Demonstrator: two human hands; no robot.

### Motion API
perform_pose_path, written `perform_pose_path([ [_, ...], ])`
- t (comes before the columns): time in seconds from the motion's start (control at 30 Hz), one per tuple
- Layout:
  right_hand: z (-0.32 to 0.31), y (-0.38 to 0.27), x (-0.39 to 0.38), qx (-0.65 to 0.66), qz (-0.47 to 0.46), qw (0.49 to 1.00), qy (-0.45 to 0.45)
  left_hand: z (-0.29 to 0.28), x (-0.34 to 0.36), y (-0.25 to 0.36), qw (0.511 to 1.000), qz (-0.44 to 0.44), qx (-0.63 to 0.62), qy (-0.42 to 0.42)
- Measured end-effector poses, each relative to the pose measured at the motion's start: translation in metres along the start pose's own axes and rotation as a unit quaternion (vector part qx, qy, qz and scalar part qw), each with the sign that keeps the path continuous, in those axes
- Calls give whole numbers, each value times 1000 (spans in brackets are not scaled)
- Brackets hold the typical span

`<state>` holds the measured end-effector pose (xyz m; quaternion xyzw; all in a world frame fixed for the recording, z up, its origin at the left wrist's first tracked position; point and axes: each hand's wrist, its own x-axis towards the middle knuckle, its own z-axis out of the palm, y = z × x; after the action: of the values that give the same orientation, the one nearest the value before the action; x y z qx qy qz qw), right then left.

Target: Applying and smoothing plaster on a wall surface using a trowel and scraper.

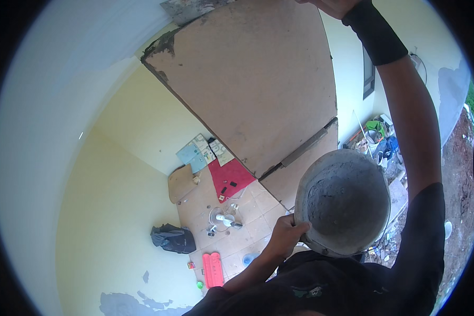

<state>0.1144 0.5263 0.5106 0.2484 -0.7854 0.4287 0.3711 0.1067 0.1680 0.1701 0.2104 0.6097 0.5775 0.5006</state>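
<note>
My left hand point(289, 235) grips the near-left rim of a round grey bowl point(343, 203), thumb over the edge. Grey plaster-like material coats the bowl's inside, thicker along its left side. My right arm reaches far up, and my right hand point(334, 6), above a black wristband, is cut off by the top edge; its fingers are mostly out of sight. A grey, smeared flat plate point(192, 10) shows at the top, left of that hand; whether the hand touches it is hidden. Below stretches a large brown board point(247, 89) with a chipped, stained left corner.
Far below, the tiled floor point(258, 210) holds a standing fan point(225, 220), a red cloth point(229, 176), a dark bag point(174, 238) and a red case point(213, 269). Yellowish walls point(116, 200) with grey patches rise at left. Buckets and rubble point(376, 137) lie at right.
</note>
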Motion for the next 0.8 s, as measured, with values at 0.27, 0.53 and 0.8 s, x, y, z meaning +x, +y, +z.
perform_pose_path([
  [0.27, -17, 5, -11, -6, -17, 1000, -10, 4, 1, -4, 1000, -1, -13, -9],
  [0.53, 27, -26, -2, 45, -67, 996, -28, 7, 1, -6, 1000, -4, -6, -27],
  [0.8, 39, -17, 9, -87, -14, 996, -29, 1, -3, -4, 1000, -8, -4, 4],
])
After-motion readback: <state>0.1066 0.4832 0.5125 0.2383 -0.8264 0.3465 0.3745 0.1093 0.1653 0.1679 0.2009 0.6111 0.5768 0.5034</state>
